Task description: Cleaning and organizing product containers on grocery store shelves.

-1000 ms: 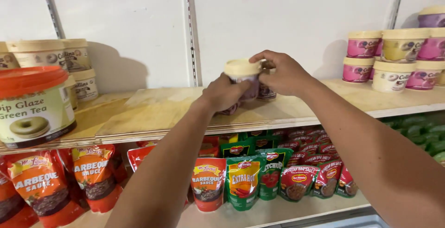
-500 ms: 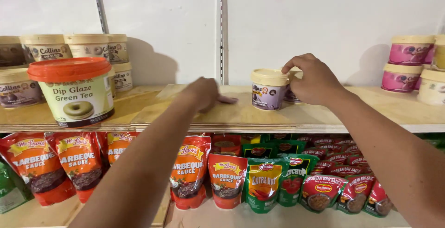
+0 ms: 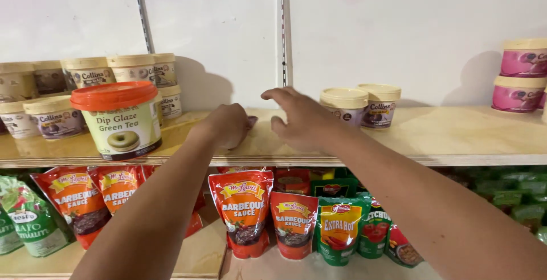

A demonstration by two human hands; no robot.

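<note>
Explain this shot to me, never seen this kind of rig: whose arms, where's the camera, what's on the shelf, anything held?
No machine here: a person wears one camera on the head, so both bare arms reach in from below. The left hand rests curled on the wooden shelf, beside a small dark thing it partly hides; whether it grips that, I cannot tell. The right hand is open, fingers spread, holding nothing, just left of two cream-lidded tubs. Further left stands an orange-lidded tub before stacked cream-lidded tubs; pink tubs sit far right. The lower shelf carries red and green sauce pouches.
</note>
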